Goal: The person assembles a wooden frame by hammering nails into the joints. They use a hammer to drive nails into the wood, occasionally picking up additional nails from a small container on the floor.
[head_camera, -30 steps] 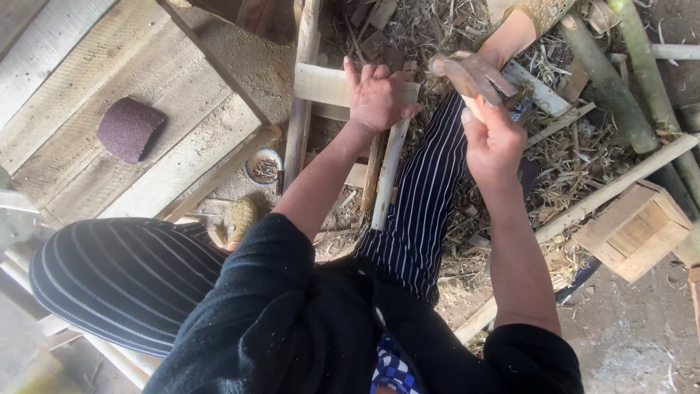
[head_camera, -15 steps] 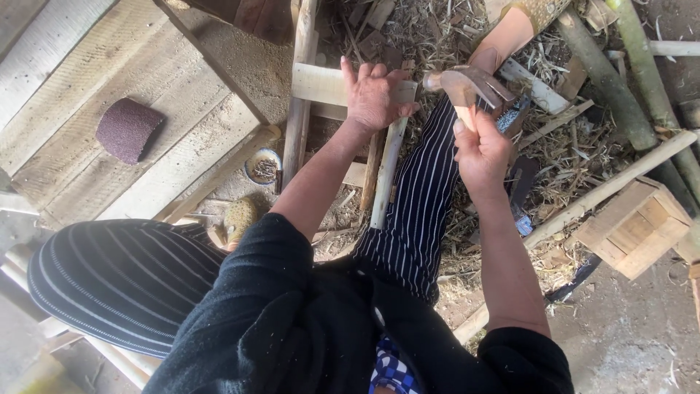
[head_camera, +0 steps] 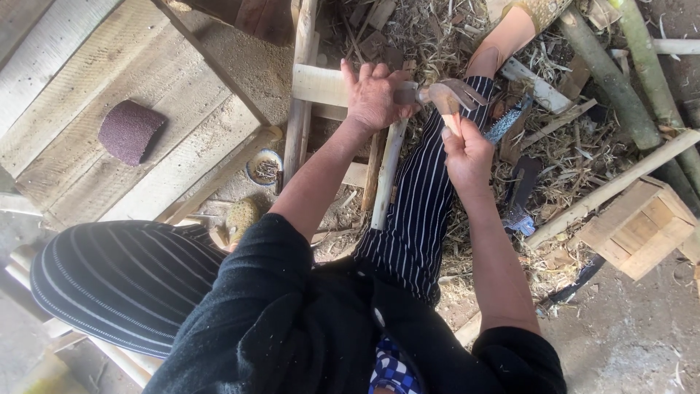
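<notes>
Wooden-handled steel claw hammer (head_camera: 446,97): head-heavy, rigid; gripped low on the handle by right hand (head_camera: 467,149). Just left of hammer, left hand (head_camera: 375,95) flat, pinning pale flat wooden slat (head_camera: 321,85).

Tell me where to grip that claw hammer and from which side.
Grip the hammer on its pale wooden handle, low down, where the right hand wraps it now. Come from the near side: the metal head points away, beside the left hand pressing the wooden slat.

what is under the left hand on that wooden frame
The left hand presses flat on a pale wooden crosspiece, beside the head of the hammer that the right hand holds. The wood directly beneath the palm is covered.
</notes>
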